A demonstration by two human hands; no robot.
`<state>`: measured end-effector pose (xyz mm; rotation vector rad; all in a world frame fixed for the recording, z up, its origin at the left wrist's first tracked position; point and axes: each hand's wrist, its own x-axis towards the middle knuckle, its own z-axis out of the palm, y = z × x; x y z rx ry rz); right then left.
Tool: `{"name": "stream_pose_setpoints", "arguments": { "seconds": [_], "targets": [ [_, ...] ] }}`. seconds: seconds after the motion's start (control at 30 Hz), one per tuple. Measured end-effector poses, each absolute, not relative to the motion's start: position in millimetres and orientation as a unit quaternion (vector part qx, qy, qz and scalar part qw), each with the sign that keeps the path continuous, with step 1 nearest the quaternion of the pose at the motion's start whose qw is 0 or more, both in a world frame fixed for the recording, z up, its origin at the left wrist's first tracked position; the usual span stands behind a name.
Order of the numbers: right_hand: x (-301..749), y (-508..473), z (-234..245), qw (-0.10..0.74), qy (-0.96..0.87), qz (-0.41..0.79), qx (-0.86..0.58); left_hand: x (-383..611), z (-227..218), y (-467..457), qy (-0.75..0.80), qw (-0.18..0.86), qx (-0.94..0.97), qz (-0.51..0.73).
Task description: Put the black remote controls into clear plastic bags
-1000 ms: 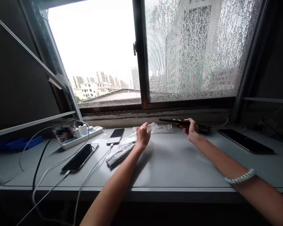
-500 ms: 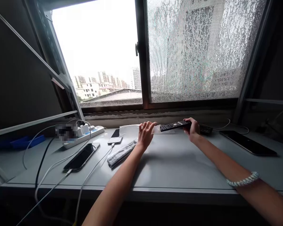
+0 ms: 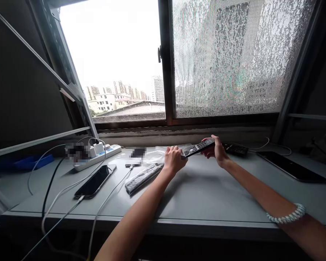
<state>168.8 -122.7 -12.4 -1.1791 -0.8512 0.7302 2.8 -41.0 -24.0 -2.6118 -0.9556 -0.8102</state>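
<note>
A black remote control (image 3: 199, 147) with rows of buttons slants between my two hands. My right hand (image 3: 218, 149) grips its raised right end between thumb and fingers. My left hand (image 3: 174, 160) is closed around the remote's lower left end and the clear plastic bag (image 3: 154, 156) there. Whether that end is inside the bag is hidden by the fingers. Left of my left wrist lies a second remote (image 3: 141, 178), wrapped in clear plastic. Another dark remote-like object (image 3: 235, 149) rests on the table behind my right hand.
To the left, a phone (image 3: 95, 182) lies plugged into a white cable, with a blurred phone-like item (image 3: 137, 154) beyond it. A white power strip (image 3: 112, 151) and a blue tray (image 3: 40, 163) stand farther left. A dark tablet-like device (image 3: 292, 166) lies at the right.
The remote has swung so its left end dips toward my left hand. My left hand has moved slightly right and closed at that end. The plastic bag has bunched up.
</note>
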Motion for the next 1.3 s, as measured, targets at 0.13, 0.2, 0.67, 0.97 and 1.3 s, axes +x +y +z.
{"name": "stream_pose_setpoints", "arguments": {
  "seconds": [0.13, 0.2, 0.67, 0.97, 1.3],
  "targets": [
    [163.0, -123.9, -12.2, 0.642, -0.430, 0.383, -0.506, 5.1, -20.8, -45.2, -0.349, 0.102, -0.886, -0.288],
    [158.2, -123.3, -13.8, 0.621, -0.462, 0.393, -0.496, 5.3, -19.6, -46.4, -0.359, 0.098, -0.880, -0.296],
    [137.0, -118.9, -23.9, 0.542, -0.527, 0.422, -0.499, 8.7, -18.7, -54.2, -0.297, 0.126, -0.887, -0.330],
    [137.5, -117.7, -23.1, 0.564, -0.494, 0.420, -0.512, 7.9, -20.4, -49.9, -0.341, 0.074, -0.873, -0.340],
    [169.8, -111.3, -21.2, 0.732, -0.283, 0.402, -0.473, -4.8, -28.6, -23.7, -0.360, 0.105, -0.882, -0.286]
  ]
}}
